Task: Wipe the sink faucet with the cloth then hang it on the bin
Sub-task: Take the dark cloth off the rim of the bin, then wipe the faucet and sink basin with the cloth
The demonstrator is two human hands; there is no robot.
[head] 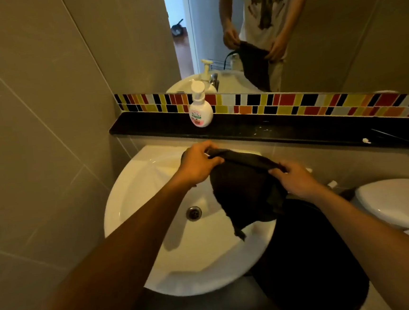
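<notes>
A dark cloth hangs spread between my two hands above the right side of the white sink. My left hand pinches its upper left corner, my right hand grips its upper right corner. The faucet itself is hidden behind the cloth and my left hand; only its reflection shows in the mirror. A black bin stands on the floor right of the sink, under the cloth's lower edge.
A white soap pump bottle stands on the black ledge behind the sink. A white toilet sits at the right. Tiled wall closes the left side. The mirror shows a person holding the cloth.
</notes>
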